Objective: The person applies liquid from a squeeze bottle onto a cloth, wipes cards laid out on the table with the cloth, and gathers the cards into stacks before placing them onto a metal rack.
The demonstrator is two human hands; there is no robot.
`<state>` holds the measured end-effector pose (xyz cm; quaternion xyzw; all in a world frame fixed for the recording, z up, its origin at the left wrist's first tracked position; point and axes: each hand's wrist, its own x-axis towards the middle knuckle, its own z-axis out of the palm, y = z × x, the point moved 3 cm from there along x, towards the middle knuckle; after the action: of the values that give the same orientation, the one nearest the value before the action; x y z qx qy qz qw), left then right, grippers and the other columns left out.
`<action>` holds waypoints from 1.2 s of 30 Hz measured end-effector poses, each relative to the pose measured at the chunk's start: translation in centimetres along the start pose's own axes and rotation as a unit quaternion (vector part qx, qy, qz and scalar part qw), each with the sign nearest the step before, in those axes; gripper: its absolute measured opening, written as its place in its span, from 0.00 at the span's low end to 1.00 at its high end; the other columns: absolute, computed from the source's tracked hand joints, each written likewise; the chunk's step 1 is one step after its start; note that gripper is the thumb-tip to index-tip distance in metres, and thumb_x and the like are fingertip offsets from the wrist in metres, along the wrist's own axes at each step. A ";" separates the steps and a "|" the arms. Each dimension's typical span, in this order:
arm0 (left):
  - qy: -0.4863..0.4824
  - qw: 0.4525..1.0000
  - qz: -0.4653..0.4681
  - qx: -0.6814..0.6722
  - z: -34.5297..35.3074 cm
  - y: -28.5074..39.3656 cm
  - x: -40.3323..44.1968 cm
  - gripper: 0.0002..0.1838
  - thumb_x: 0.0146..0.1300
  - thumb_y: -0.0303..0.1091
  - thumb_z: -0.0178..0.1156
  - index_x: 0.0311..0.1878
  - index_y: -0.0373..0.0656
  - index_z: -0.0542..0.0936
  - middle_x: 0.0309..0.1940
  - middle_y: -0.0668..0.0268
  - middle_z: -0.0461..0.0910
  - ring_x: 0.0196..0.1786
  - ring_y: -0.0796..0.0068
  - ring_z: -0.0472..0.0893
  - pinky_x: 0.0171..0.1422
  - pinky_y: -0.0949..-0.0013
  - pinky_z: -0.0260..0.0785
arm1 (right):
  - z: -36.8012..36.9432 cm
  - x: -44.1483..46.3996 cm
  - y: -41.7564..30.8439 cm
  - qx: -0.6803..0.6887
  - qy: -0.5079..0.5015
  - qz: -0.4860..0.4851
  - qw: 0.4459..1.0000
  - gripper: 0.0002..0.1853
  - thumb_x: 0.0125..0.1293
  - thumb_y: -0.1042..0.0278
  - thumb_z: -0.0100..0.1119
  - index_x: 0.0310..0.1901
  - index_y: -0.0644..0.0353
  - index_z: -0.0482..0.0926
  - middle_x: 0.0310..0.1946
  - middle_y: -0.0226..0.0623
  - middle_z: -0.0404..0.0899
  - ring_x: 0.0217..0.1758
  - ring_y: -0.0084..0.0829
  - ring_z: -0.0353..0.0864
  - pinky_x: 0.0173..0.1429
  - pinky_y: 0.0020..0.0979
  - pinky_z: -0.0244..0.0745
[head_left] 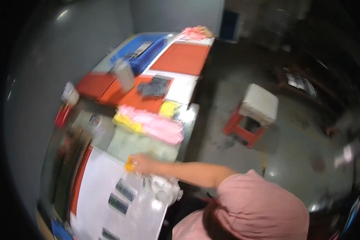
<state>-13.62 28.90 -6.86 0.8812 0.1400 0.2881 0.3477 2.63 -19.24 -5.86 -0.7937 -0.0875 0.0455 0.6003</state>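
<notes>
From the pink sleeve at lower right, my right arm stretches across to the table. My right hand [143, 164] is closed around a small yellow-orange object [129, 164], too blurred to name. It is over the upper edge of a white board [94, 180]. On that board are several dark green rectangular pieces with pale markings, among them an upper piece [126, 190] and one just below [118, 204]. Close to my right wrist sits a crumpled white bundle [161, 190], perhaps cloth or plastic. My left hand does not show.
Beyond my hand lie pink cloths [160, 126] and a yellow cloth [128, 122]. Farther along are a dark grey cloth [154, 87], a translucent bottle [125, 75], a blue tray [138, 66] and orange-red panels [182, 58]. A stool [260, 104] with red legs stands on the floor.
</notes>
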 end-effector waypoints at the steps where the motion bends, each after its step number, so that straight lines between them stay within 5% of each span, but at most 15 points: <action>1: 0.012 0.999 0.003 0.031 -1.6 -2.6 -0.6 0.19 0.62 0.32 0.49 0.52 0.29 0.71 0.48 0.50 0.74 0.51 0.57 0.72 0.58 0.64 0.62 | 0.4 0.3 0.7 -0.079 0.050 -0.057 0.994 0.14 0.56 0.59 0.56 0.38 0.60 0.76 0.34 0.42 0.78 0.39 0.38 0.77 0.44 0.34 0.72; 2: 0.022 0.997 0.001 0.069 -4.2 -5.6 -1.5 0.19 0.61 0.33 0.50 0.52 0.30 0.71 0.49 0.50 0.74 0.52 0.57 0.72 0.59 0.63 0.62 | -0.2 0.8 2.4 -0.174 0.014 -0.078 0.982 0.14 0.54 0.60 0.58 0.38 0.59 0.76 0.37 0.42 0.77 0.42 0.35 0.76 0.46 0.34 0.71; 3: 0.031 0.993 -0.009 0.112 -5.5 -9.0 -1.7 0.20 0.61 0.33 0.51 0.53 0.30 0.71 0.50 0.50 0.73 0.53 0.56 0.73 0.60 0.62 0.61 | -0.4 0.9 4.2 -0.065 0.095 -0.122 0.986 0.12 0.56 0.66 0.52 0.41 0.60 0.76 0.39 0.44 0.77 0.42 0.37 0.76 0.47 0.35 0.71; 4: 0.028 0.966 0.031 0.254 -5.6 -2.2 -2.9 0.19 0.61 0.33 0.51 0.51 0.31 0.72 0.50 0.51 0.73 0.53 0.58 0.73 0.60 0.63 0.61 | -0.8 0.4 3.2 -0.153 0.046 -0.137 0.978 0.12 0.58 0.67 0.49 0.42 0.62 0.76 0.39 0.45 0.77 0.42 0.38 0.76 0.47 0.35 0.71; 5: 0.003 0.984 -0.006 0.177 -6.1 -1.8 -2.7 0.17 0.61 0.32 0.50 0.51 0.32 0.72 0.52 0.52 0.73 0.54 0.59 0.72 0.60 0.64 0.60 | -0.4 3.4 10.0 0.005 0.021 -0.083 0.996 0.13 0.58 0.69 0.49 0.42 0.64 0.75 0.37 0.44 0.77 0.42 0.37 0.76 0.46 0.34 0.71; 6: 0.002 0.958 0.033 0.286 -6.4 -3.1 -3.0 0.16 0.61 0.29 0.48 0.50 0.32 0.73 0.51 0.52 0.73 0.54 0.60 0.72 0.60 0.65 0.60 | -1.1 2.8 7.8 0.044 0.041 -0.044 0.997 0.14 0.57 0.68 0.50 0.43 0.66 0.74 0.35 0.42 0.77 0.42 0.35 0.76 0.46 0.33 0.71; 7: 0.039 0.993 -0.072 0.084 -6.5 0.4 -3.6 0.16 0.62 0.30 0.49 0.51 0.33 0.72 0.49 0.52 0.74 0.54 0.58 0.71 0.60 0.67 0.60 | -1.0 1.1 0.7 0.014 -0.080 0.082 0.993 0.15 0.57 0.67 0.49 0.42 0.67 0.75 0.33 0.40 0.77 0.40 0.34 0.76 0.47 0.31 0.70; 8: 0.091 0.992 -0.084 -0.013 -8.5 -5.5 -4.6 0.15 0.63 0.30 0.48 0.51 0.33 0.72 0.49 0.54 0.74 0.53 0.65 0.73 0.58 0.71 0.61 | 0.7 2.8 6.8 -0.054 0.097 -0.198 0.974 0.15 0.58 0.65 0.50 0.41 0.67 0.76 0.30 0.37 0.77 0.36 0.29 0.76 0.43 0.28 0.69; 9: 0.038 0.923 0.193 0.329 -6.7 -3.4 -3.2 0.15 0.64 0.31 0.48 0.51 0.33 0.72 0.48 0.58 0.76 0.51 0.72 0.74 0.57 0.73 0.62 | -1.5 1.2 2.6 -0.006 0.068 -0.109 0.992 0.15 0.59 0.63 0.50 0.41 0.66 0.77 0.29 0.32 0.76 0.34 0.22 0.73 0.39 0.21 0.66; 10: 0.079 0.995 -0.061 -0.030 -6.2 -1.7 -3.3 0.15 0.65 0.32 0.49 0.51 0.33 0.73 0.45 0.60 0.77 0.49 0.73 0.74 0.56 0.74 0.62 | -1.5 -0.2 -0.3 -0.013 0.016 -0.057 0.998 0.15 0.60 0.63 0.50 0.42 0.65 0.77 0.29 0.29 0.74 0.34 0.17 0.69 0.37 0.17 0.62; 11: 0.091 0.990 -0.090 -0.054 -6.4 -1.5 -3.4 0.15 0.64 0.33 0.50 0.51 0.34 0.73 0.43 0.61 0.78 0.48 0.74 0.74 0.55 0.75 0.62 | -1.9 0.0 0.6 0.007 0.023 -0.049 0.999 0.15 0.60 0.63 0.50 0.43 0.65 0.77 0.29 0.27 0.73 0.33 0.17 0.68 0.37 0.16 0.61; 23: 0.056 0.990 -0.096 -0.085 -6.1 -1.7 -3.5 0.19 0.63 0.32 0.51 0.55 0.34 0.69 0.47 0.59 0.76 0.51 0.70 0.73 0.57 0.73 0.62 | -3.5 1.6 2.2 0.103 0.027 -0.014 0.994 0.15 0.65 0.59 0.50 0.44 0.63 0.75 0.25 0.20 0.70 0.24 0.12 0.65 0.26 0.15 0.57; 28: -0.152 0.978 0.053 0.130 -5.5 2.8 -4.9 0.59 0.30 0.53 0.74 0.65 0.38 0.54 0.63 0.50 0.55 0.66 0.51 0.54 0.69 0.59 0.47 | -4.7 2.2 3.8 0.118 0.014 0.008 0.993 0.16 0.64 0.59 0.49 0.45 0.62 0.75 0.29 0.23 0.72 0.27 0.15 0.69 0.30 0.16 0.62; 30: -0.181 0.963 0.074 0.184 -5.0 3.7 -5.4 0.60 0.29 0.53 0.74 0.65 0.37 0.54 0.62 0.51 0.55 0.65 0.51 0.54 0.69 0.60 0.46 | -4.1 1.5 2.8 0.036 0.046 -0.058 0.997 0.15 0.65 0.60 0.49 0.45 0.62 0.75 0.28 0.23 0.72 0.26 0.14 0.68 0.29 0.16 0.61; 36: -0.246 0.939 0.030 0.237 -4.8 4.9 -4.6 0.52 0.32 0.47 0.75 0.60 0.31 0.61 0.56 0.53 0.60 0.60 0.54 0.58 0.65 0.61 0.49 | -3.6 1.4 2.8 0.142 0.065 0.023 0.987 0.14 0.65 0.59 0.50 0.43 0.60 0.76 0.24 0.20 0.70 0.21 0.13 0.64 0.23 0.16 0.56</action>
<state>-19.93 25.84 -2.51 0.9853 0.0877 0.0312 0.1432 4.86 -23.10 -7.56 -0.7033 -0.0227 0.0193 0.7103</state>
